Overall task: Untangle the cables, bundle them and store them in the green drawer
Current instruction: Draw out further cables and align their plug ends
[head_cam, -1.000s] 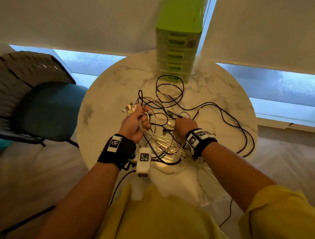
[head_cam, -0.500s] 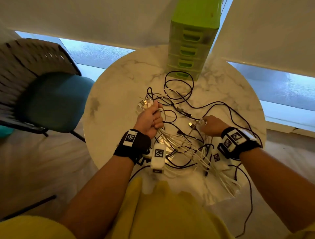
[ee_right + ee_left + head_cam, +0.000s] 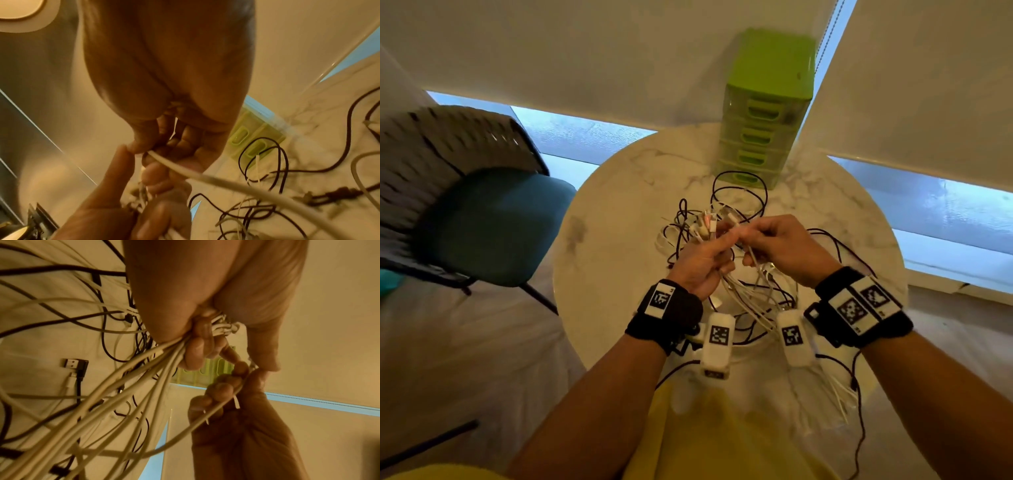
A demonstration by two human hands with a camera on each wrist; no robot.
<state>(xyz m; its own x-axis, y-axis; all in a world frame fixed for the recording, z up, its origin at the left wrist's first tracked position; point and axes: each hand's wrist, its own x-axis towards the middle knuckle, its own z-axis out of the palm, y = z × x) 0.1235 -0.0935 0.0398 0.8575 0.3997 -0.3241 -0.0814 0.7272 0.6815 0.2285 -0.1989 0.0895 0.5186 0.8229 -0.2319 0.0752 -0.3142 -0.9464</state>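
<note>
The left hand (image 3: 702, 263) is closed around a bunch of white cables (image 3: 144, 369), fingers curled over the strands; their plug ends (image 3: 707, 222) stick up past the thumb in the centre of the head view, too blurred to tell the connector types. The right hand (image 3: 784, 250) meets it fingertip to fingertip and pinches a single white cable (image 3: 205, 175) between thumb and forefinger; in the right wrist view that cable runs out of the pinch toward the lower right, smeared by motion. Where it joins the bunch is hidden behind the knuckles.

Below the hands the white strands fan down and tangle with black cables (image 3: 739, 195) spread over the round marble table (image 3: 613, 212). In the left wrist view, at left of the frame, a black USB plug (image 3: 75, 365) lies on the tabletop beside a white connector. How many cables there are cannot be counted.

The green drawer unit (image 3: 763, 113) stands at the far edge of the table, upper centre, all visible drawers closed; a black loop touches its base. A chair with a teal seat (image 3: 493, 222) sits at left, partly cut off.
</note>
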